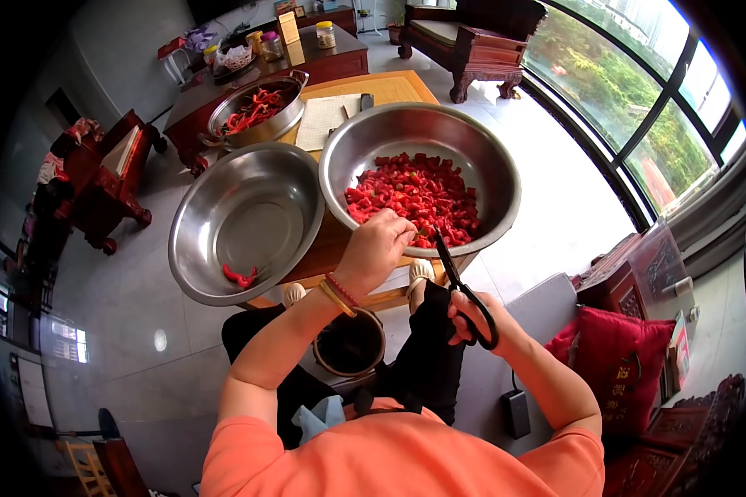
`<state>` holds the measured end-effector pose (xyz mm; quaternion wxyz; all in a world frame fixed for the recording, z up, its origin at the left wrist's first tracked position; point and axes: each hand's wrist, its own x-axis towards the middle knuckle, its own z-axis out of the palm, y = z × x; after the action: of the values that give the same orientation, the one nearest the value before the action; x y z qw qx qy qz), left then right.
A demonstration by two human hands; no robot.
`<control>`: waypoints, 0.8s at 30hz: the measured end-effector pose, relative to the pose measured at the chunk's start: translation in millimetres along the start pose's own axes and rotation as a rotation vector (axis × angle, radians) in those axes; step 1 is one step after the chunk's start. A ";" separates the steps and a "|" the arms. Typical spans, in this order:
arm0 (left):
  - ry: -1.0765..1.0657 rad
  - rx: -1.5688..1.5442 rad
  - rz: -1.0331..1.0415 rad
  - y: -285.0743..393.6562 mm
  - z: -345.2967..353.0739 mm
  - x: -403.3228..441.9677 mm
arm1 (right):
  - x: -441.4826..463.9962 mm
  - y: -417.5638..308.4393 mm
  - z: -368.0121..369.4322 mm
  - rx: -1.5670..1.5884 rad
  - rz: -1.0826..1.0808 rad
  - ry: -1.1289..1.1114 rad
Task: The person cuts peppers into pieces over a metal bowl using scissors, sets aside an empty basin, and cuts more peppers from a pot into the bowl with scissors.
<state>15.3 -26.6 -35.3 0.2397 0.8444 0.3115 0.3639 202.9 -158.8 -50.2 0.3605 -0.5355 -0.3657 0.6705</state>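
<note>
My left hand [379, 245] is closed in a pinch over the near rim of a large steel basin [499, 195]. Whatever its fingertips hold cannot be told from the red pieces behind. Cut red chili peppers [414, 197] lie heaped in that basin. Black scissors [452, 269] are in my right hand [472, 319], its fingers around the handles. Their blades point up toward the basin's near rim, close to my left fingertips. To the left, a second steel basin [261, 228] contains a red chili pepper [239, 277] near its lower edge.
A steel pot [261, 132] of whole red peppers stands behind the basins on the wooden table [389, 85], beside a pale sheet [323, 123]. Between my legs is a dark bucket [350, 341]. A red cushion [617, 364] lies at my right, near a black adapter [515, 414].
</note>
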 end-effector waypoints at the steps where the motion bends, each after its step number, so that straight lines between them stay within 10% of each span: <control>1: -0.005 0.006 0.008 -0.6 0.4 -0.2 | 0.0 -0.6 0.2 -0.005 -0.007 -0.010; 24: 0.129 0.091 0.001 5.0 4.8 3.0 | -0.9 1.1 -8.3 -0.284 -0.061 -0.048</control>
<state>22.4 -28.8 -33.8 0.1804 0.8294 0.3422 0.4030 211.1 -159.2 -52.1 0.2927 -0.5536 -0.4815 0.6132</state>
